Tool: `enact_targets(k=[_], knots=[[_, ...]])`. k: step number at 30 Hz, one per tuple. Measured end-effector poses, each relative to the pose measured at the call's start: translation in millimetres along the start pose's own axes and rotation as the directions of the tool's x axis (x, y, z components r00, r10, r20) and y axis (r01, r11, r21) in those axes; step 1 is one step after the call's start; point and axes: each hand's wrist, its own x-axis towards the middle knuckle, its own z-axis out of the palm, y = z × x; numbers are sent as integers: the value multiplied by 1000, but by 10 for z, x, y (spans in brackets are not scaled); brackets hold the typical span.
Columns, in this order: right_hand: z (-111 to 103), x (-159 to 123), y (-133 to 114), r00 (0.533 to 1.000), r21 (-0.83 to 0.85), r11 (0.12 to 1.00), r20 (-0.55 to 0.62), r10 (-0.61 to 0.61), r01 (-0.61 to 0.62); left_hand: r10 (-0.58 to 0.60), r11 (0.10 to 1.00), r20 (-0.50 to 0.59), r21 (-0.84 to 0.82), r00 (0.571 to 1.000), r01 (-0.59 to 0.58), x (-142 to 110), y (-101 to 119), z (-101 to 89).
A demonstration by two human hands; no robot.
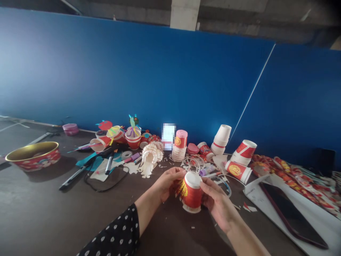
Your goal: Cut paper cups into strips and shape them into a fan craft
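Observation:
In front of me a red paper cup [193, 192] with yellow print is upside down, its white base on top and its lower rim ragged. My left hand [166, 183] closes on a red and yellow printed paper piece [180, 187] at the cup's left side; whether that piece is part of the cup, I cannot tell. Against the right side of the cup, the fingers of my right hand [215, 199] are closed, the fingertips partly hidden behind it. Just beyond is a layered white fringed paper piece [151, 156].
Behind stand stacked cups [179, 147], a bright phone screen [168, 137] and more white cups [221, 138]. At left are a gold-lined bowl [34, 156], pens [73, 177] and cup figures [133, 137]. A phone [293, 215] lies on a white box at right; paper scraps litter the table.

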Motion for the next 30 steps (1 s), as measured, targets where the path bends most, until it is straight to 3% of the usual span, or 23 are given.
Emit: enact_targets(k=[4,14,22,26,30], knots=[[5,-20,-9,997,-30,998,55,48,-46,-7,998,19,-67,1000,8,-1,29,-19],[34,-110,-23,976,-65,987,155,154,-145,-61,982,199,-163,978,94,-127,47,45],[34,-102,-53,946,-3,996,313,85,-89,-98,976,267,-163,959,145,-123,28,64],[-12,-81,-45,942,-26,990,307,138,-137,-94,979,287,-148,953,141,-89,2,20],[-36,-50,-29,961,-61,995,261,96,-83,-92,977,326,-153,941,149,-65,-30,-17]])
